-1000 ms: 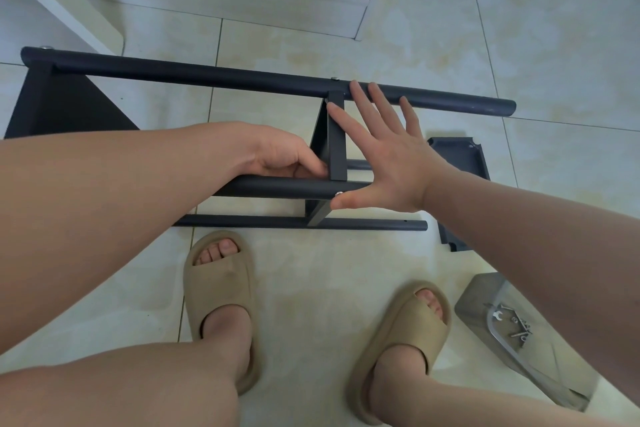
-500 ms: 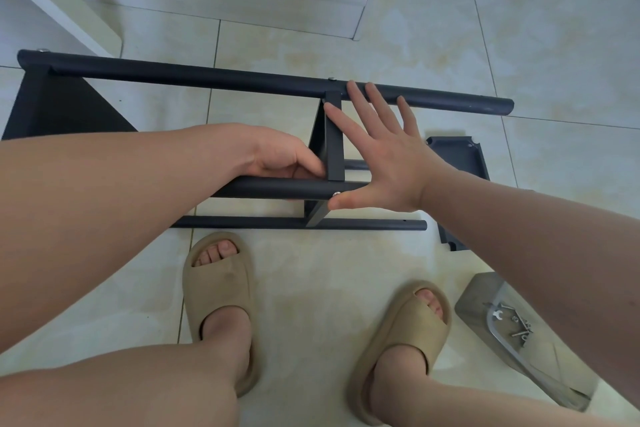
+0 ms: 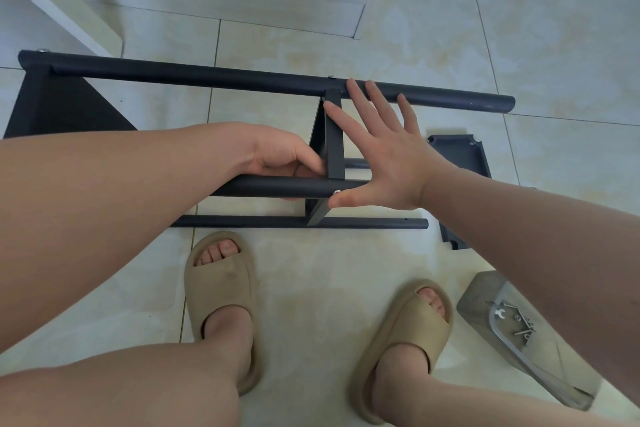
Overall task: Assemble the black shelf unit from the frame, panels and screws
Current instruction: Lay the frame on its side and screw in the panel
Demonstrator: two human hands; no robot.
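Although half a second and a full second separated this view from the two before it, almost nothing had moved: the black tubular metal shelf frame (image 3: pixel 263 80) lay on its side on the pale tiled floor (image 3: pixel 450 28) just as it had, and both hands kept their places at the middle shelf. The right hand (image 3: pixel 384 163) stayed spread wide and flat, palm against the edge of the upright black middle shelf panel (image 3: pixel 333 139), its fingertips reaching the far frame tube and its thumb lying just beside the small silver screw (image 3: pixel 336 191) in the near black tube (image 3: pixel 277 185). The left hand (image 3: pixel 280 158) remained curled narrowly on the other side of that panel, fingers touching its near corner where it met the tube; whether it pinched anything small could not be told. Only the fingers of the right hand seemed to have crept slightly along the far tube. Such stillness suggested that the panel was being pressed square and held steady at its joint rather than carried anywhere, so the step in hand was probably seating or checking the middle shelf, with its fastening not yet shown to be finished. A loose black panel with notched corners (image 3: pixel 460 156) lay on the floor beyond the right forearm, untouched, and the clear plastic bag of silver screws and a small spanner (image 3: pixel 512 319) sat near the right sandal (image 3: pixel 405 333), so more shelves appeared still to be fitted.
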